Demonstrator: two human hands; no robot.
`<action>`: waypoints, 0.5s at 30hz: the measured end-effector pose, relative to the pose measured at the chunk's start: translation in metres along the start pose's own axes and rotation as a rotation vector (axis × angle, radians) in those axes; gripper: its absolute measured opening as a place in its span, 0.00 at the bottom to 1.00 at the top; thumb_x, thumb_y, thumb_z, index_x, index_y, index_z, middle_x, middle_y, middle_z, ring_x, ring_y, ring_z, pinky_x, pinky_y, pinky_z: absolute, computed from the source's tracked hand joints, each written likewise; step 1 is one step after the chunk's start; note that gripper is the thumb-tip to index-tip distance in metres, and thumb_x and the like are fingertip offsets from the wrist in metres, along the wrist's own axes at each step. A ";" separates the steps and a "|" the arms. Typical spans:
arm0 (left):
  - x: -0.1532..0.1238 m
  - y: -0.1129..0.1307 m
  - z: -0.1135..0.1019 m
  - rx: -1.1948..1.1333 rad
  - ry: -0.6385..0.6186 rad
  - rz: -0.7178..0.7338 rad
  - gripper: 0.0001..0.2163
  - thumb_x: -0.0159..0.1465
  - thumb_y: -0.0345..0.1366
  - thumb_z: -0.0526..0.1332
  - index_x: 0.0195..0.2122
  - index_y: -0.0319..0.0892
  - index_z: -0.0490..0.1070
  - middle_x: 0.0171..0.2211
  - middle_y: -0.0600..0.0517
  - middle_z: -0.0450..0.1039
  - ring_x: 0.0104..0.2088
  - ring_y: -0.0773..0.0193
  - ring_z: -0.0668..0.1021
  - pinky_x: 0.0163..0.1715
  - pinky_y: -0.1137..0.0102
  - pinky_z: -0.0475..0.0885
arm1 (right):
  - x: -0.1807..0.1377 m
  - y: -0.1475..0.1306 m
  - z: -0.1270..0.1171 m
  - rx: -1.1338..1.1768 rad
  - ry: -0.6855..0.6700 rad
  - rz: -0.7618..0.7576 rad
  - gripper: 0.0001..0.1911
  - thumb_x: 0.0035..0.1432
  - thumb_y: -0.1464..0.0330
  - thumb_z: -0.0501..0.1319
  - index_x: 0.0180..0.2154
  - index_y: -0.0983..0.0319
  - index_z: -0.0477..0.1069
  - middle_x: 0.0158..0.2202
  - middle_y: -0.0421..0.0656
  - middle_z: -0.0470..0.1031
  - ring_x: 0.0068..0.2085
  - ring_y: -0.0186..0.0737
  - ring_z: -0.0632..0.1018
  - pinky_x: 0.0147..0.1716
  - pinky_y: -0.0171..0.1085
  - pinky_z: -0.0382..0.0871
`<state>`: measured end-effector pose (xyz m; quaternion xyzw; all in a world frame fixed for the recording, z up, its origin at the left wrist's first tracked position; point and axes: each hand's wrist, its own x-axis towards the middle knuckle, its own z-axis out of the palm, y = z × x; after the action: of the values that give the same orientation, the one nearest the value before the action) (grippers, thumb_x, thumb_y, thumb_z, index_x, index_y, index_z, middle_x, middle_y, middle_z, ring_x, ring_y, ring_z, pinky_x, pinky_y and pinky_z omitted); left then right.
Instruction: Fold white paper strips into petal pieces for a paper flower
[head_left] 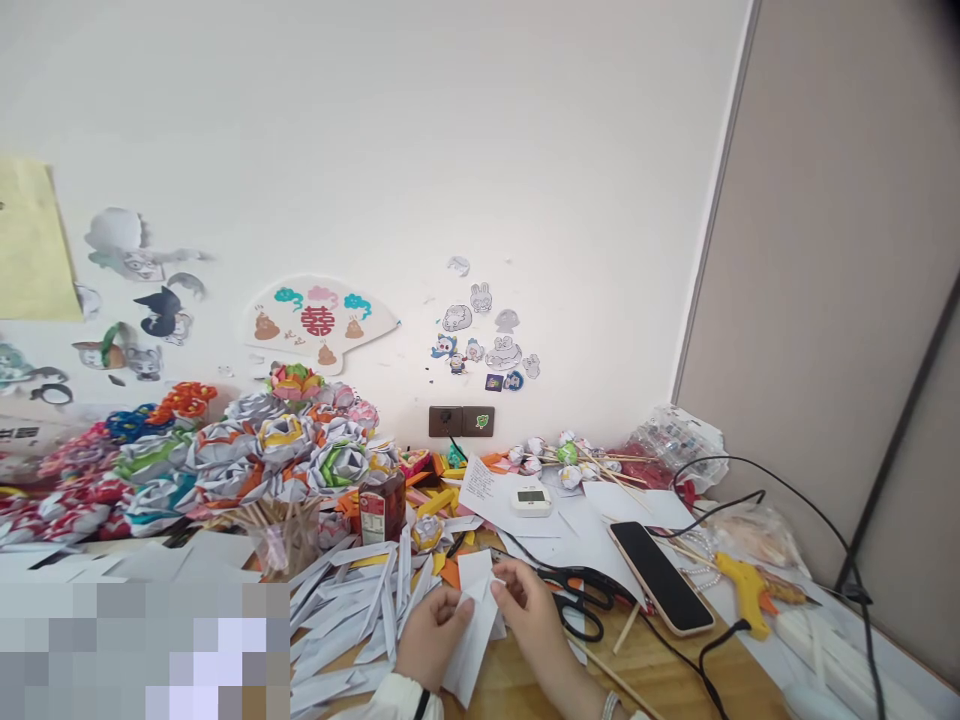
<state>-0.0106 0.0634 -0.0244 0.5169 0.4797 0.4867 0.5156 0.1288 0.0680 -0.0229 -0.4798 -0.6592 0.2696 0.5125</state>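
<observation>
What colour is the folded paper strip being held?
The folded paper strip is white; head view shows it.

The left hand (435,632) and right hand (529,607) pinch a white paper (472,652). Left of the paper I see strips (345,622) heaped; right of it, scissors (576,597), then a phone (661,577) and glue gun (742,592); behind it, a timer (531,497).
</observation>
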 end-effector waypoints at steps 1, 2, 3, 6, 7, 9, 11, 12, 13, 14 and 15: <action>0.001 -0.001 -0.001 0.002 0.002 0.002 0.10 0.46 0.43 0.60 0.20 0.42 0.63 0.18 0.56 0.69 0.20 0.66 0.70 0.22 0.74 0.63 | 0.000 0.000 0.001 -0.029 -0.016 -0.001 0.08 0.49 0.67 0.55 0.31 0.64 0.68 0.24 0.42 0.69 0.26 0.38 0.69 0.26 0.33 0.62; 0.001 -0.001 -0.001 0.004 -0.001 0.005 0.10 0.46 0.43 0.59 0.20 0.42 0.63 0.18 0.56 0.69 0.20 0.66 0.70 0.22 0.73 0.63 | 0.000 0.000 0.001 -0.062 -0.028 -0.007 0.08 0.48 0.67 0.55 0.28 0.64 0.69 0.23 0.41 0.69 0.25 0.38 0.69 0.24 0.33 0.61; 0.001 -0.001 -0.001 0.008 -0.007 0.008 0.10 0.46 0.43 0.59 0.20 0.42 0.63 0.17 0.56 0.69 0.20 0.66 0.70 0.22 0.73 0.64 | 0.000 0.000 0.002 -0.091 -0.031 -0.016 0.07 0.48 0.67 0.55 0.26 0.64 0.69 0.22 0.41 0.69 0.25 0.38 0.68 0.24 0.33 0.61; -0.003 0.001 0.002 0.036 -0.029 0.041 0.10 0.44 0.42 0.61 0.18 0.42 0.62 0.17 0.57 0.67 0.21 0.66 0.70 0.24 0.73 0.64 | -0.001 -0.002 0.002 -0.117 0.005 -0.039 0.07 0.50 0.68 0.53 0.24 0.63 0.67 0.22 0.40 0.68 0.25 0.37 0.68 0.24 0.32 0.60; -0.004 0.002 0.004 0.050 -0.035 0.061 0.10 0.43 0.41 0.61 0.17 0.41 0.62 0.17 0.57 0.67 0.22 0.66 0.70 0.24 0.73 0.64 | -0.002 -0.003 0.002 -0.112 0.016 -0.047 0.07 0.51 0.69 0.52 0.25 0.63 0.66 0.22 0.40 0.68 0.25 0.37 0.68 0.24 0.32 0.60; -0.008 0.005 0.007 0.089 -0.041 0.116 0.10 0.44 0.40 0.62 0.18 0.41 0.62 0.17 0.58 0.65 0.23 0.67 0.70 0.25 0.74 0.64 | -0.003 -0.005 0.001 -0.108 0.016 -0.076 0.07 0.52 0.69 0.51 0.26 0.63 0.65 0.23 0.40 0.69 0.26 0.37 0.69 0.25 0.32 0.61; -0.011 0.007 0.009 0.130 -0.047 0.143 0.11 0.46 0.43 0.59 0.19 0.41 0.62 0.16 0.59 0.63 0.20 0.68 0.69 0.22 0.74 0.64 | -0.004 -0.008 -0.001 -0.124 0.009 -0.123 0.07 0.52 0.70 0.51 0.28 0.63 0.66 0.26 0.42 0.70 0.28 0.38 0.70 0.28 0.33 0.63; -0.012 0.007 0.009 0.146 -0.050 0.135 0.12 0.48 0.46 0.57 0.20 0.41 0.61 0.15 0.59 0.61 0.18 0.69 0.68 0.18 0.75 0.63 | -0.005 -0.009 -0.001 -0.137 0.005 -0.152 0.07 0.52 0.70 0.51 0.29 0.63 0.67 0.27 0.43 0.70 0.30 0.39 0.70 0.29 0.33 0.63; -0.012 0.007 0.009 0.158 -0.051 0.116 0.14 0.50 0.48 0.54 0.21 0.41 0.61 0.14 0.60 0.60 0.15 0.70 0.66 0.15 0.75 0.61 | -0.006 -0.011 -0.001 -0.149 -0.001 -0.183 0.07 0.52 0.70 0.52 0.30 0.63 0.68 0.29 0.44 0.71 0.31 0.39 0.71 0.31 0.34 0.63; -0.011 0.007 0.009 0.162 -0.048 0.092 0.15 0.51 0.49 0.52 0.21 0.42 0.61 0.12 0.61 0.59 0.13 0.70 0.65 0.12 0.76 0.58 | -0.007 -0.012 -0.002 -0.159 -0.011 -0.214 0.08 0.52 0.70 0.52 0.31 0.63 0.69 0.30 0.44 0.72 0.33 0.40 0.71 0.32 0.35 0.63; -0.011 0.006 0.009 0.159 -0.044 0.072 0.16 0.51 0.51 0.51 0.22 0.42 0.60 0.11 0.61 0.58 0.11 0.71 0.64 0.10 0.76 0.57 | -0.008 -0.014 -0.002 -0.164 -0.024 -0.242 0.08 0.53 0.71 0.52 0.32 0.62 0.70 0.31 0.45 0.72 0.34 0.40 0.71 0.34 0.35 0.63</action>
<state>-0.0027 0.0522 -0.0184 0.5836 0.4866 0.4537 0.4656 0.1256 0.0546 -0.0140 -0.4338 -0.7381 0.1568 0.4924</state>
